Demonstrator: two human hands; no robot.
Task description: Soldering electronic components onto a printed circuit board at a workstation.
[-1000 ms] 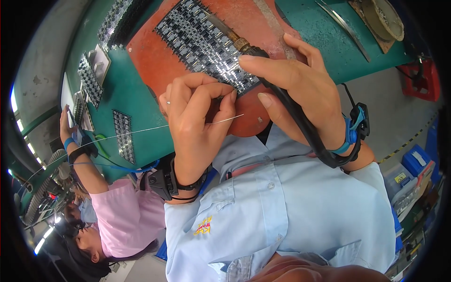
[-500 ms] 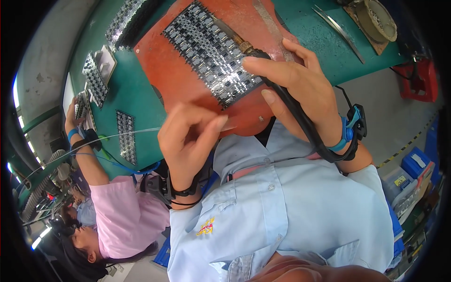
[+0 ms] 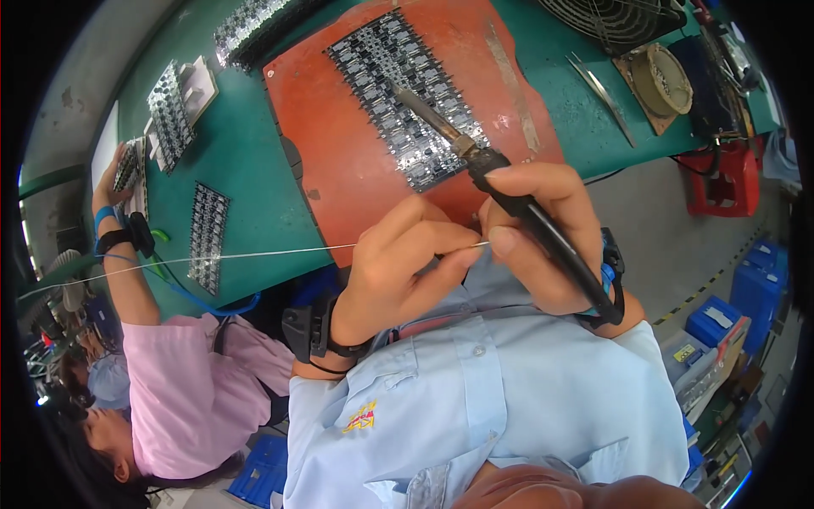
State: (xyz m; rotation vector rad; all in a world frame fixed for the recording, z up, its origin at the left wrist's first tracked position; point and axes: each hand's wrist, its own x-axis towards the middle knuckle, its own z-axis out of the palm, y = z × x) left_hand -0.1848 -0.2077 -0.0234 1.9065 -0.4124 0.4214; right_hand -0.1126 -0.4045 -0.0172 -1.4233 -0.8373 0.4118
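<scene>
Thin silver solder wire (image 3: 254, 254) runs in from the left and ends pinched between both hands, just off the near edge of the worktop (image 3: 246, 170). Left hand (image 3: 398, 271) is closed, fingertips clamped on the wire end. Right hand (image 3: 534, 233) is wrapped around the black soldering iron (image 3: 475, 153) and its thumb also nips the wire tip. Iron tip lies over the panel of small circuit boards (image 3: 407, 93) on the orange mat (image 3: 356, 161), apparently not on a joint; I can't tell which joints are soldered. My read: wire is being set up, soldering on this panel not under way right now. More panels (image 3: 208, 233) sit on the green top to the left, status unreadable.

Room: mat's near edge is right at the knuckles. A co-worker's arm (image 3: 127, 263) is at the left edge, tweezers (image 3: 602, 97) and tip-cleaner (image 3: 661, 81) are at right, well apart.
</scene>
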